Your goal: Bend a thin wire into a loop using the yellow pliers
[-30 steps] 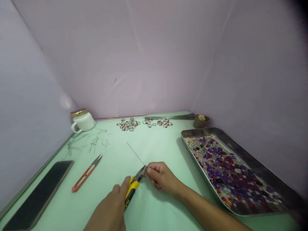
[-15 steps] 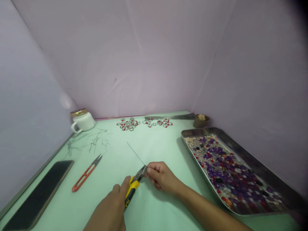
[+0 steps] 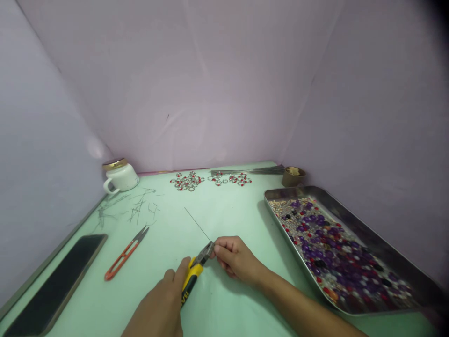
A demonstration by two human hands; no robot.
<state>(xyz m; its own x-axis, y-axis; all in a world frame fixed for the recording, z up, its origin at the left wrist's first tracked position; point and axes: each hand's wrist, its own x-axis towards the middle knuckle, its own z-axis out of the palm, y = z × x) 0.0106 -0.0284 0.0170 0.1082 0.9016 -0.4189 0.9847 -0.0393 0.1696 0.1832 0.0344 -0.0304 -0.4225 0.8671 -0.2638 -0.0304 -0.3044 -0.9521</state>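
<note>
My left hand [image 3: 163,295] is wrapped around the yellow-and-black handles of a pair of pliers [image 3: 201,260]. The metal jaws point up and to the right and meet the fingertips of my right hand [image 3: 236,257]. Thumb and forefinger of that hand are pinched together at the jaw tips, on the lower end of a thin straight wire [image 3: 197,224]. The wire runs up and to the left from there, over the pale green table [image 3: 217,215]. What lies between jaws and fingertips is largely hidden.
Orange thread snips [image 3: 123,257] and a phone [image 3: 58,285] lie left. Wire scraps [image 3: 137,208] sit near a white lidded mug [image 3: 122,178]. Red-beaded wire pieces [image 3: 187,181], a wire bundle [image 3: 249,171] and a small brown pot [image 3: 293,177] are behind. A metal bead tray [image 3: 298,260] stands right.
</note>
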